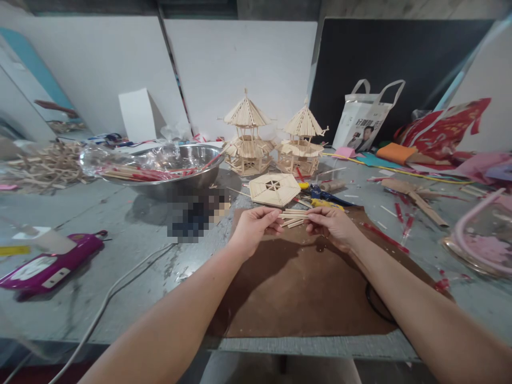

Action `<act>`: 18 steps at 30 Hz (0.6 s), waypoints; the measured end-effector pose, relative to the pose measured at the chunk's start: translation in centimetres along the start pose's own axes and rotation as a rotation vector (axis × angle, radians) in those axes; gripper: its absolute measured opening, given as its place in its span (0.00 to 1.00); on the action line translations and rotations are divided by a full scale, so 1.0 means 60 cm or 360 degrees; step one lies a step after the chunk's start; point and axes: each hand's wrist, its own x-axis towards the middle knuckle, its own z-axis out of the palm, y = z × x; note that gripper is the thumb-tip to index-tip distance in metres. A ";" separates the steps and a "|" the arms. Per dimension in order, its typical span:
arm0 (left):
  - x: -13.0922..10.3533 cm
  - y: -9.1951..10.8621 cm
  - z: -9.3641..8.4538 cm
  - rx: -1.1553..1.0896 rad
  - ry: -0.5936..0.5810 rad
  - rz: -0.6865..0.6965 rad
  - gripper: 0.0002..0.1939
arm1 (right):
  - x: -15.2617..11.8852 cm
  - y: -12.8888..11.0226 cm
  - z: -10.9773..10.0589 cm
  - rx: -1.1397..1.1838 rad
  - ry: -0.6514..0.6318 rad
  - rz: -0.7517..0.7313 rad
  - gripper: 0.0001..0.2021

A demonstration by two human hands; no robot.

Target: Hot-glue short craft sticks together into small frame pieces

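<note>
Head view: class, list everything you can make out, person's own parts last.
Tiered wooden-stick pagodas: two, pale tan, back centre
Flat hexagonal wooden panel: one, tan, before the pagodas
Thin wooden sticks: several, pale, held at centre
Flat mat: one, brown, front centre
Round metal bowl: one, silver, left of the pagodas
Tangled wooden strips: uncountable, tan, far left
Plastic power strip: one, purple, left
Plastic tools: count unclear, blue and yellow, beside panel
Carrier bag: one, white, back right
Crumpled bag-like thing: one, red, far right
Table: one, grey, below
Left hand: one, bare, gripping the sticks' left end
Right hand: one, bare, gripping their right end
</note>
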 end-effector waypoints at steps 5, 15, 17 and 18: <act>0.001 0.000 -0.002 0.0011 -0.0001 -0.0047 0.12 | 0.001 0.000 0.000 -0.0069 0.0028 0.0012 0.10; -0.002 0.016 -0.001 0.0537 0.0058 0.0062 0.10 | -0.004 0.013 0.009 -0.1086 -0.0233 -0.0310 0.09; -0.004 0.015 -0.002 0.0695 0.0032 0.0128 0.10 | -0.004 0.013 0.011 -0.1244 -0.0277 -0.0368 0.09; -0.004 0.014 -0.002 0.0764 0.0020 0.0157 0.10 | -0.004 0.014 0.012 -0.1304 -0.0297 -0.0369 0.09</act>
